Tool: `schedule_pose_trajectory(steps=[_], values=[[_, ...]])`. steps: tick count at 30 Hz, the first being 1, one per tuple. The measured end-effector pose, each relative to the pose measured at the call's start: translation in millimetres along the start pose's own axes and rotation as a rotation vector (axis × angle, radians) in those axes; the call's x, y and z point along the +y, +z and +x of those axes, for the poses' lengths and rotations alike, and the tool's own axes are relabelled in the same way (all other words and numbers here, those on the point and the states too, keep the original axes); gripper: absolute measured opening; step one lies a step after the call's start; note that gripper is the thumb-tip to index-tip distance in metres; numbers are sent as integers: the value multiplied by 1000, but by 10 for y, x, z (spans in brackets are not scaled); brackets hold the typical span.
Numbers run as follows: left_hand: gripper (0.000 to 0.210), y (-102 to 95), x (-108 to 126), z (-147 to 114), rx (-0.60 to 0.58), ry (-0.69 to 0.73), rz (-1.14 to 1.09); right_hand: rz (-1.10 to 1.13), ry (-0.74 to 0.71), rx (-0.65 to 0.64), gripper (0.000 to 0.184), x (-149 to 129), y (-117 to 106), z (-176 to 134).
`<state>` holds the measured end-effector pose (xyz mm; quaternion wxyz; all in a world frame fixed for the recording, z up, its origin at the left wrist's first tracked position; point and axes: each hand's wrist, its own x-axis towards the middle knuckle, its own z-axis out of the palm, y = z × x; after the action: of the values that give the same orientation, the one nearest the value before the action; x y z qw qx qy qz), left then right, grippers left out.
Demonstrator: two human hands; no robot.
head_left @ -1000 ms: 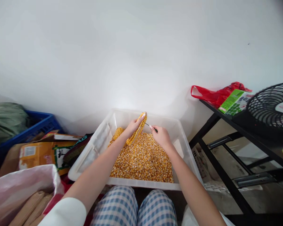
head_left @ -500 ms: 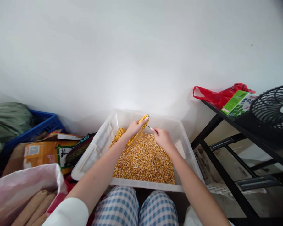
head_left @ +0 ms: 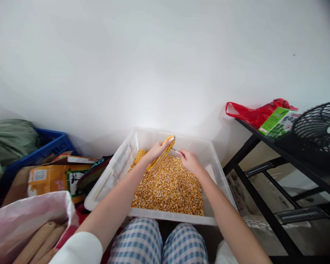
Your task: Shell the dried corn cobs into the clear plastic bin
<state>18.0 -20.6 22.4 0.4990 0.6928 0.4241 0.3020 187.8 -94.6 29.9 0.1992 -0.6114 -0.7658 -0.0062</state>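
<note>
My left hand (head_left: 156, 150) is closed around a corn cob (head_left: 165, 152), its yellow kernels showing and a lengthwise gap in its rows. The cob is tilted, top end up and to the right. In my right hand (head_left: 189, 160) is a thin-shafted screwdriver (head_left: 175, 150), its handle mostly hidden by the fingers and its tip against the cob's side. Below both hands a translucent plastic bin (head_left: 170, 216) holds a broad heap of loose corn kernels (head_left: 170, 190). Another corn cob (head_left: 139, 156) lies at the heap's left edge, partly behind my left forearm.
At left are a blue crate (head_left: 57, 141), an orange package (head_left: 48, 179) and a pink-white sack (head_left: 30, 212) with brown sticks or cobs inside. On the right, a black rack (head_left: 253, 143) carries a red plastic bag (head_left: 253, 115), a green box (head_left: 277, 123) and a fan (head_left: 319, 126).
The hands stay over the bin with the cob and screwdriver. A little more of the screwdriver's shaft shows between the cob and my right hand, and the view has shifted slightly.
</note>
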Motion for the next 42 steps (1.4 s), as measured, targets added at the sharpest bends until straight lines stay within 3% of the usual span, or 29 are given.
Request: schedule_pose_trajectory(steps=[7, 12, 18, 23, 28, 38, 42], values=[[62, 4, 35, -11, 91, 139, 200, -252, 3, -79, 34, -76, -29, -28], [59, -6, -28, -6, 68, 170, 425, -286, -9, -100, 41, -73, 12, -28], [51, -16, -79, -8, 31, 188, 614, -180, -113, -118, 36, 88, 56, 1], [52, -70, 16, -66, -43, 211, 484, -92, -215, -41, 33, 207, 50, 65], [50, -106, 79, -117, -43, 225, 386, -41, -243, -2, 33, 215, 46, 84], [61, -54, 106, 11, 77, 202, 165, 26, -120, 72, 32, 63, -91, 23], [61, -34, 74, 54, 89, 180, 164, -1, -57, 30, 39, 46, -74, 11]])
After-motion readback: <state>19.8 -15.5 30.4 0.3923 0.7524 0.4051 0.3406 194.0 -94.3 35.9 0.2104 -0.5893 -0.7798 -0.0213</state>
